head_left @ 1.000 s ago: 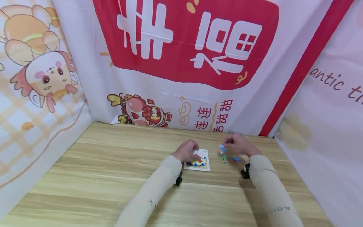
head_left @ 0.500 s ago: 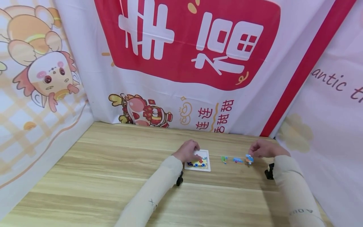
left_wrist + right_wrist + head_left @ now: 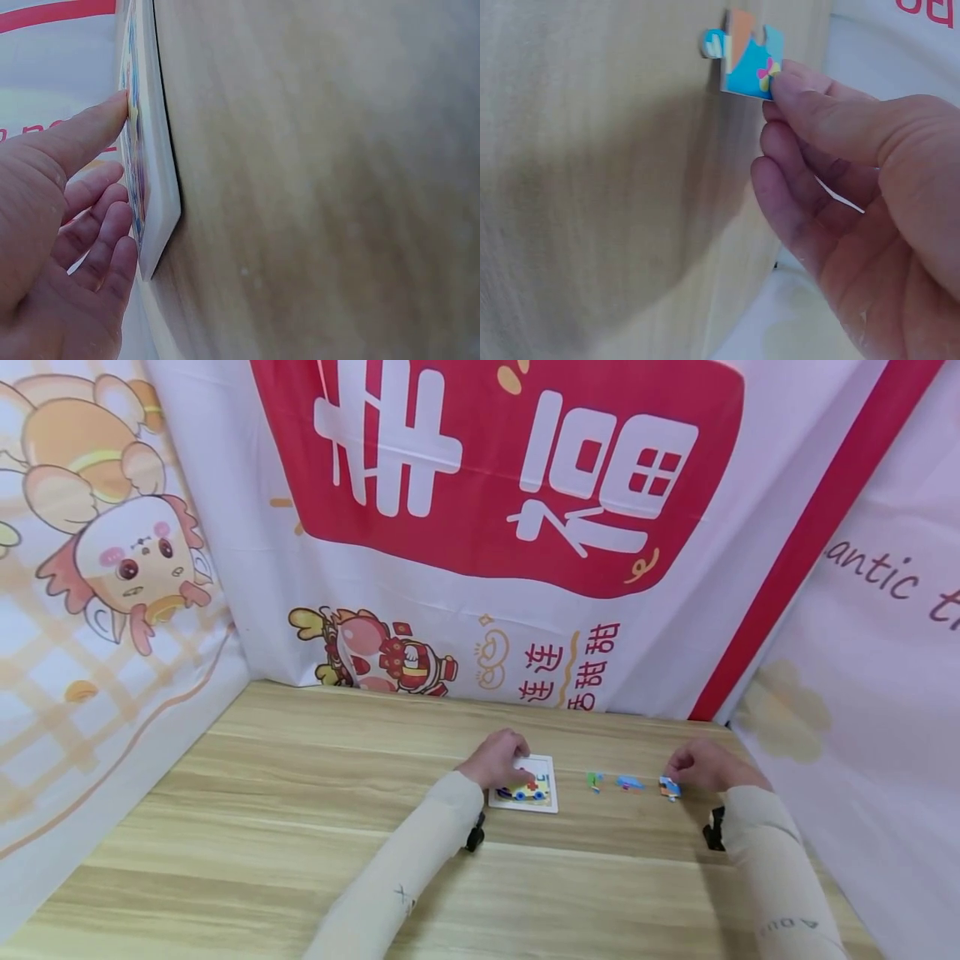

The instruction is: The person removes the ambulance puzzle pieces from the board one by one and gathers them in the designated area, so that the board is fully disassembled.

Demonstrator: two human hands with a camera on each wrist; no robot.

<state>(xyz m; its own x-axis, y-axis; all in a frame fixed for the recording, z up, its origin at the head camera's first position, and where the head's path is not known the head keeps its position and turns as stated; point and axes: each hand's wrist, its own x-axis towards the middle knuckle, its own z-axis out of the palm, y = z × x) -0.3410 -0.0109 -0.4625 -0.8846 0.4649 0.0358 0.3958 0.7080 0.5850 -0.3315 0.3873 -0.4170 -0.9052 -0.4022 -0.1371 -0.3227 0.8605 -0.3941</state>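
Observation:
My left hand (image 3: 495, 760) rests on a small white-framed puzzle board (image 3: 545, 807) that carries a picture of a yellow vehicle with a red cross. In the left wrist view, the thumb (image 3: 97, 127) presses on the picture while the other fingers lie loosely along the board. Off to the right, my right hand (image 3: 703, 764) pinches a jigsaw piece (image 3: 750, 67) between thumb and fingertips. That piece is blue and orange with a pink-and-yellow flower, and it is at or just above the table; exact contact cannot be told.
Two more jigsaw pieces lie between the hands: a green one (image 3: 594, 782) and a blue-and-pink one (image 3: 629, 783). The wooden table (image 3: 360, 752) meets a printed cloth (image 3: 450, 556) at the back, with more cloth on both sides.
My right hand has carried the jigsaw piece rightward from above the green piece, past the blue-and-pink one, then slightly lower. My left hand has stayed on the puzzle board.

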